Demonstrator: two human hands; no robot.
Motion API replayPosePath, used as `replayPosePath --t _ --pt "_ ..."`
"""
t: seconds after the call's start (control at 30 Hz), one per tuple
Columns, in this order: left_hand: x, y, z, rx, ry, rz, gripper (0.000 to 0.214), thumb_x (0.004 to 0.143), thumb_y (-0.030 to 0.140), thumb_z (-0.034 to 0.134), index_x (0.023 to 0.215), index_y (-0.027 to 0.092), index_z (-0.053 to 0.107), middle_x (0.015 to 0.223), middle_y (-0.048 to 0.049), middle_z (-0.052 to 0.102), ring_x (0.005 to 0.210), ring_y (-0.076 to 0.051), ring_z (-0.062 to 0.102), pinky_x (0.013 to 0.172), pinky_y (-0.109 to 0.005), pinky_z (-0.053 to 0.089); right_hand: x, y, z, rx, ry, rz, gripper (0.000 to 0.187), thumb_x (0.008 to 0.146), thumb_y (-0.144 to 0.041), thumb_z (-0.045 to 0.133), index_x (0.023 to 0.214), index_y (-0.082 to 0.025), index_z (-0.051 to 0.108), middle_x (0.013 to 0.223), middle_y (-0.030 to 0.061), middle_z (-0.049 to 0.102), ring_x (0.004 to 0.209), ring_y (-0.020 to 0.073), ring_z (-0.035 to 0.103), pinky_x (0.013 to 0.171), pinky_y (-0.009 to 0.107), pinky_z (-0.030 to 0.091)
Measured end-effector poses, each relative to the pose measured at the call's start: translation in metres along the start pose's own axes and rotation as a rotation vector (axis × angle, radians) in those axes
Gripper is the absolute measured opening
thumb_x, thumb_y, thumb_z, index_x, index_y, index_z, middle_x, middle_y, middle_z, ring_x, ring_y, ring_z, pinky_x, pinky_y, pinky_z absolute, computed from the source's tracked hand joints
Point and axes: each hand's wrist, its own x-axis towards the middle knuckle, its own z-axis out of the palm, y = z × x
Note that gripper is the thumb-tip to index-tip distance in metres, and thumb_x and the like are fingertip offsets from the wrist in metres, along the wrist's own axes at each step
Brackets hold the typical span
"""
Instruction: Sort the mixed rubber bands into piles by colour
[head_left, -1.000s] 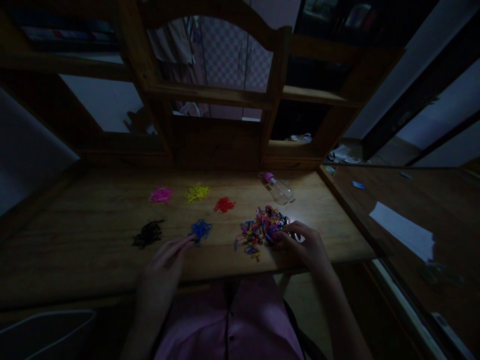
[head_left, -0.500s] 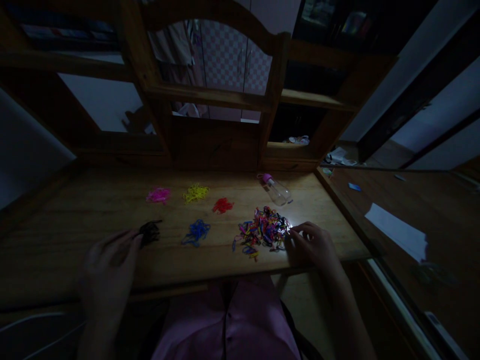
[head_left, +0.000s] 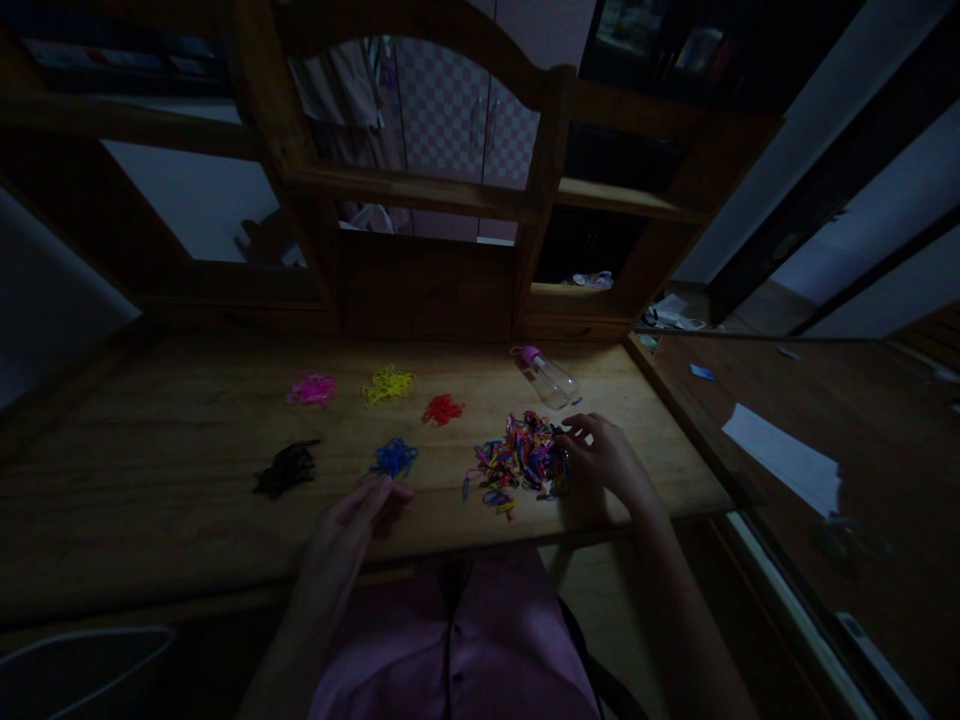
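Note:
My right hand [head_left: 606, 458] is at the right edge of a mixed heap of small coloured bands [head_left: 525, 455], its thumb and fingertips drawn together. What they pinch, if anything, is too dark to see. My left hand [head_left: 358, 525] hovers by the table's front edge, fingers stretched out, just below a blue pile of bands [head_left: 394, 458]. Nothing shows in it. Separate piles of one colour lie to the left of the heap: red bands [head_left: 442, 409], yellow bands [head_left: 388, 385], pink bands [head_left: 311, 389] and black bands [head_left: 286, 468].
A clear bottle with a pink cap [head_left: 551, 382] lies on its side behind the heap. Wooden shelving [head_left: 427, 290] rises at the table's back. On a brown surface to the right are white paper [head_left: 784, 460] and a small blue card [head_left: 702, 372].
My left hand has left the black pile and moved right, towards the blue one; the black pile is now fully visible. My right hand has shifted slightly up and left along the heap's edge.

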Motion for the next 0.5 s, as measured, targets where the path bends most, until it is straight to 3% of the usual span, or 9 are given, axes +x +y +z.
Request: replayPosePath --t 0.27,0.5 --pt "0.020 -0.004 -0.014 -0.349 -0.034 -0.012 0.023 0.068 0.035 0.078 0.068 0.013 0.071 0.074 -0.0059 0.068 0.075 -0.016 0.063 0.066 -0.022 0.053 0.010 0.003 0.007 0.092 -0.011 0.087 0.010 0.072 -0.019 0.065 0.080 -0.019 0.071 0.074 0.0023 0.068 0.066 0.0158 0.061 0.060 0.025 0.042" --pt "0.021 -0.004 -0.016 -0.393 -0.021 -0.053 0.020 0.071 0.031 0.076 0.069 0.012 0.070 0.075 -0.0063 0.068 0.078 -0.017 0.064 0.065 -0.022 0.053 0.014 0.016 0.012 0.223 0.031 0.142 0.013 0.071 -0.028 0.066 0.077 -0.018 0.072 0.071 0.0033 0.070 0.064 0.0172 0.063 0.057 0.025 0.045"
